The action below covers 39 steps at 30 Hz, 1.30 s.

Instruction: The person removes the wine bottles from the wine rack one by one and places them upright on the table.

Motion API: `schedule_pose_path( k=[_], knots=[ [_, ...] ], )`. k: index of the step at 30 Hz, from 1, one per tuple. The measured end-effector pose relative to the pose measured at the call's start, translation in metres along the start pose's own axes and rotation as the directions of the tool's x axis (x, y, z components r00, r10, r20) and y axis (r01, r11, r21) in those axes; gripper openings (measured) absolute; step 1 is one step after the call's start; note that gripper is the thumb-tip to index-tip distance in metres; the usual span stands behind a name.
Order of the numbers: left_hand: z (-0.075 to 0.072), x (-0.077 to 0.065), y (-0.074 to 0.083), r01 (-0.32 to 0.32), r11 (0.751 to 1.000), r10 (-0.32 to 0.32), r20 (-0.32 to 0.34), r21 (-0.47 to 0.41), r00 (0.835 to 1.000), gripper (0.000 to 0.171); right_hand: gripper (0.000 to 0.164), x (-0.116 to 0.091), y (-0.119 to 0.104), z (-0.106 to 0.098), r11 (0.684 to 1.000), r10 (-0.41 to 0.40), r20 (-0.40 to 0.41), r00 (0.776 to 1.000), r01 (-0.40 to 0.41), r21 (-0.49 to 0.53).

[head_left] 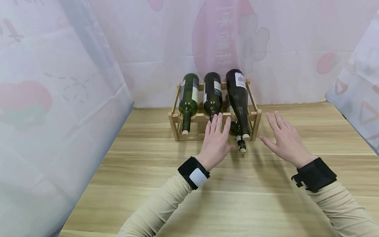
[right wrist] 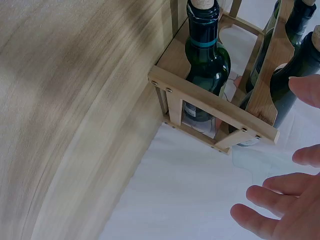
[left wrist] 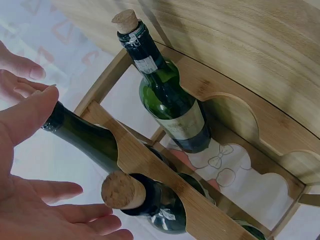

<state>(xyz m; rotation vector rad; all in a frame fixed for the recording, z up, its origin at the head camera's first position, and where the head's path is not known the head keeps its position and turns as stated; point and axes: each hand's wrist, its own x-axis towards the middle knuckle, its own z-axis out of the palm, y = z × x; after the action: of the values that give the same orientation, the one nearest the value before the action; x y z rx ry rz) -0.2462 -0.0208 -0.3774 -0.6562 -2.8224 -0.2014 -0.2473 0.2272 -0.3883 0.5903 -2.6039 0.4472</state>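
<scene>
A wooden wine rack (head_left: 256, 125) holds several corked bottles. Its upper tier carries a green bottle (head_left: 189, 96), a dark middle bottle (head_left: 212, 94) and a dark bottle (head_left: 238, 96) with a white label. On the tier below lies another green bottle (left wrist: 170, 95). My left hand (head_left: 215, 144) is just in front of the rack, fingers spread, near the middle bottle's neck and cork (left wrist: 122, 190); contact cannot be told. My right hand (head_left: 287, 142) hovers to the right of the rack with its fingers spread, holding nothing.
The rack stands toward the back of a wood-grain table (head_left: 229, 213). A printed pale curtain (head_left: 162, 39) hangs close behind it, and similar sheets line the left and right sides.
</scene>
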Motion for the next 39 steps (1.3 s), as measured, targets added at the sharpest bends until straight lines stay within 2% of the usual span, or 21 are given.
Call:
schedule_pose_path(
  k=[6,20,31,39],
  knots=[
    [0.005,0.005,0.006,-0.011,0.999,0.011,0.007,0.036,1.000,0.093,0.080,0.000,-0.001,-0.002,1.000,0.006,0.015,1.000,-0.006,-0.005],
    [0.009,0.017,0.014,-0.019,0.996,0.020,-0.006,0.088,1.000,0.096,0.079,0.004,0.002,-0.002,1.000,-0.001,-0.011,1.000,0.001,-0.010],
    [0.013,0.027,0.025,-0.050,0.994,0.051,-0.010,0.099,0.999,0.099,0.077,0.001,0.003,-0.002,1.000,0.009,-0.009,1.000,-0.009,-0.014],
    [0.015,0.032,0.031,-0.060,0.994,0.059,0.015,0.093,0.998,0.104,0.078,0.002,0.003,-0.001,1.000,-0.003,-0.016,1.000,0.002,-0.023]
  ],
)
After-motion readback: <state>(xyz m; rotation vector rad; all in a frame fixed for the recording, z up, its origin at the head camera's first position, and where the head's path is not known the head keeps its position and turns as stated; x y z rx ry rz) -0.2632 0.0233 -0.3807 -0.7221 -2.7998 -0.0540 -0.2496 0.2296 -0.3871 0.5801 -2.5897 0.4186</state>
